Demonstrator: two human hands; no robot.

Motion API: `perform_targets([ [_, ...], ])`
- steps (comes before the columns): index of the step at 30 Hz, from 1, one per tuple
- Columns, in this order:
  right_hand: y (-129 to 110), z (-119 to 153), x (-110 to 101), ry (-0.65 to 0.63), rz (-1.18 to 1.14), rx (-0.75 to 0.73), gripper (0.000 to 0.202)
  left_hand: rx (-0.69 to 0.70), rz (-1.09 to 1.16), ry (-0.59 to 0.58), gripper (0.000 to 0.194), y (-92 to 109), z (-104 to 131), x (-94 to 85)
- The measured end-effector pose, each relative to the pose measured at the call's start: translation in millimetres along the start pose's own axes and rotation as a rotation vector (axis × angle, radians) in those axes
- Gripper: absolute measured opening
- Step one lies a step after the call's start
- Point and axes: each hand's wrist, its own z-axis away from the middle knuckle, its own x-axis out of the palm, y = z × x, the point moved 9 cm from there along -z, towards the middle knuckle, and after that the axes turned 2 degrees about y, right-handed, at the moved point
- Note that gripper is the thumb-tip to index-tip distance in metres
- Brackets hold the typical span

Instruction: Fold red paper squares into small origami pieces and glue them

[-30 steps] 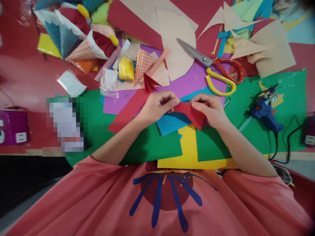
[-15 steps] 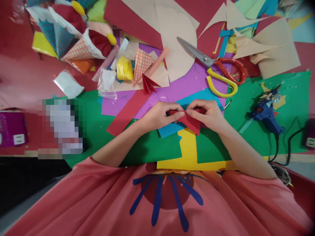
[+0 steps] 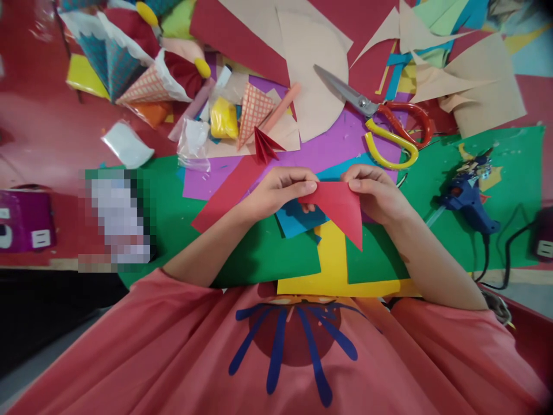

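A folded piece of red paper [image 3: 339,207] hangs between my two hands above the blue paper [image 3: 294,222], its point facing down. My left hand [image 3: 291,189] pinches its upper left corner between thumb and fingers. At the upper right corner, my right hand [image 3: 372,190] grips it the same way. Just beyond the hands lies a small pleated red paper fan [image 3: 265,147], touching a red paper strip [image 3: 228,190]. Large scissors [image 3: 367,109] with red and yellow handles rest farther off, blades apart.
A blue glue gun [image 3: 466,199] with a cord lies at right on green sheet [image 3: 518,155]. Fabric-like cones [image 3: 147,83], bagged yellow clay [image 3: 223,118] and a white packet [image 3: 127,144] sit at upper left. Beige paper scraps [image 3: 484,86] fill the upper right. A blurred-out object [image 3: 118,216] lies left.
My hands have moved apart along the red paper's top edge. The paper now shows a broader, flatter face, with its point hanging lower. The view has shifted slightly.
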Motion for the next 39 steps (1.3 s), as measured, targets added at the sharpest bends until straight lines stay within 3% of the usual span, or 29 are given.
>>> perform_targets([
  [8, -11, -2, -1, -0.006, 0.057, -0.107, 0.026, 0.133, 0.044, 0.137, 0.043, 11, -1, -14.5],
  [20, -13, -3, -12, 0.077, -0.004, -0.095, 0.022, 0.204, 0.039, 0.137, 0.037, 12, -3, -20.5],
  [27, -16, -1, -5, -0.016, -0.012, -0.155, 0.029, 0.263, 0.075, 0.195, 0.039, 17, -1, -27.0],
  [33, -17, 0, 3, -0.090, -0.061, -0.130, 0.030, 0.249, 0.126, 0.147, 0.042, 17, -3, -25.1],
  [39, -18, -2, -2, 0.009, 0.046, -0.175, 0.030, 0.210, 0.118, 0.139, 0.043, 16, -2, -25.2],
])
